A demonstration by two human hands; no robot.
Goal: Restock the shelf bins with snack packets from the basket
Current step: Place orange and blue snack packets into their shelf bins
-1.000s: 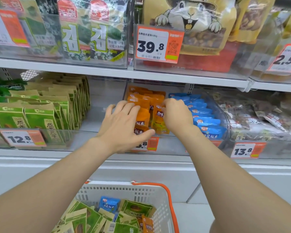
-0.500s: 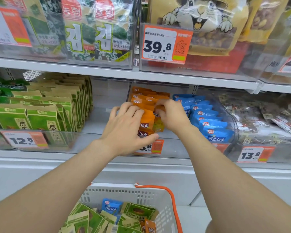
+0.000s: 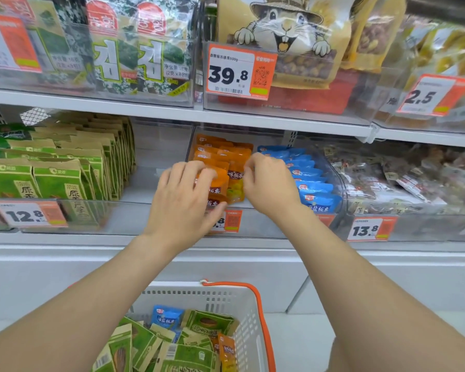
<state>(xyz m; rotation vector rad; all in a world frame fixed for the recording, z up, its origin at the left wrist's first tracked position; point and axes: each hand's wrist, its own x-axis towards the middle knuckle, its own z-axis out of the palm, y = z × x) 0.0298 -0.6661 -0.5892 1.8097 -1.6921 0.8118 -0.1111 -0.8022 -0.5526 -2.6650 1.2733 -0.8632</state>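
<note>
Orange packets (image 3: 227, 167) fill the clear bin (image 3: 253, 222) at mid-frame; the left hand (image 3: 184, 204) lies with fingers curled over the front packet, the right hand (image 3: 270, 183) pinches the row's right edge; best to press the row upright and level; more packets wait in the basket (image 3: 249, 315) at the bottom.

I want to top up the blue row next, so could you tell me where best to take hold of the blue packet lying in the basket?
Pinch the blue packet by its flat top edge, coming straight down from above. It leans near upright against the basket back wall, top edge exposed, while green packets overlap its lower part, so the bottom is probably harder to reach.
</note>
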